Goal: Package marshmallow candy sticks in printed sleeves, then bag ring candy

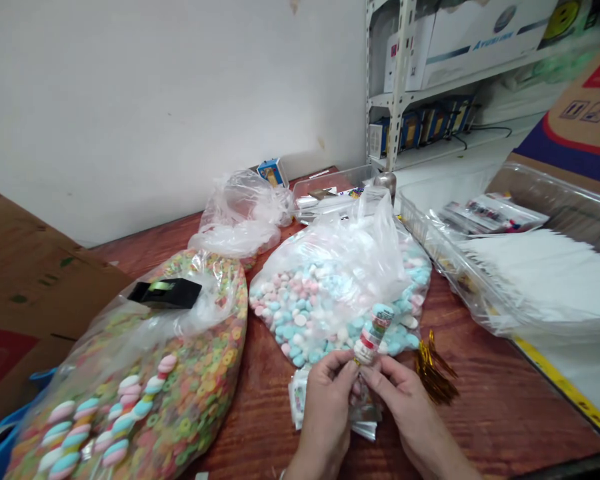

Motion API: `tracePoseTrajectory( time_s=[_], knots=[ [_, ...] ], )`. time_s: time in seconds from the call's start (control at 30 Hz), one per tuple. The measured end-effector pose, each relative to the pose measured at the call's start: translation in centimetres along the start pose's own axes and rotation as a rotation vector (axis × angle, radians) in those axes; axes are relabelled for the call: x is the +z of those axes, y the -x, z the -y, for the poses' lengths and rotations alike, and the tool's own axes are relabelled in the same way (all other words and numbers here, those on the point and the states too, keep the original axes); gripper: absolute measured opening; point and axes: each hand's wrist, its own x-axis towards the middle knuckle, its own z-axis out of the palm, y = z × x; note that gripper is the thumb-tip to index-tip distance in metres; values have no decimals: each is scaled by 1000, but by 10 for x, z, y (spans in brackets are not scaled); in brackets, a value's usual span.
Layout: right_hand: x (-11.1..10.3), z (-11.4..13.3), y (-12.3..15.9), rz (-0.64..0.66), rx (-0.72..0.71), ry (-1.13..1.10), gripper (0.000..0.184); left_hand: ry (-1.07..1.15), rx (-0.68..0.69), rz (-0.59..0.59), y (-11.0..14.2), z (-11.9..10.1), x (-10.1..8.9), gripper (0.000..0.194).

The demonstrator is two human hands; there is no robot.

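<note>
Hands: your L hand (325,403) & R hand (411,408) pinch pack (371,335) at btm.
Tie (357,361): prob. you work it.
Next: needs steady pinch, I think.

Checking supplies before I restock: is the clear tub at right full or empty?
Not empty: the clear tub holds a white stack and printed packets.

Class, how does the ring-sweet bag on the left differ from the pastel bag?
The ring-sweet bag shows orange, yellow and green rings; the pastel bag, pink, blue and white rounds. A black object lies on the ring-sweet bag, none on the pastel bag. Both are see-through.
</note>
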Motion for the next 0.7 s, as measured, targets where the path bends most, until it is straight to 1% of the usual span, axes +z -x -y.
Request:
tracePoseTrajectory(
  time_s=[0.03,0.07,0.13,0.23,0.33,0.4,0.43,0.5,0.57,0.6,0.63,0.67,0.7],
  knots=[
    [-1,0,-1,21,0,-5,30,127,-89,28,-1,0,1,24],
    [-2,1,-2,43,-6,3,31,219,-146,59,-1,0,2,27],
    [-6,3,-5,64,-22,68,32,313,-206,115,-1,1,2,31],
    [-11,7,-10,30,-64,175,23,356,-225,152,-1,3,0,31],
    [-13,10,-13,58,-69,207,24,299,-183,168,-1,5,0,27],
    [-13,10,-13,82,-99,261,19,184,-99,160,-1,7,-1,24],
    [-13,10,-12,71,-135,315,21,85,-28,150,-1,8,-2,22],
    [-12,10,-9,9,-226,464,22,-199,196,141,-2,9,-7,21],
    [-12,11,-6,-51,-303,614,19,-514,476,139,-2,11,-13,29],
    [-11,12,-5,-64,-328,666,18,-635,598,134,-2,12,-15,34],
    [-11,12,-4,-62,-341,691,18,-716,688,129,-1,13,-16,37],
    [-10,12,-3,-46,-341,688,19,-755,734,117,-1,13,-16,37],
    [-10,12,-2,-23,-328,662,20,-756,735,95,0,13,-15,35]
  ],
)
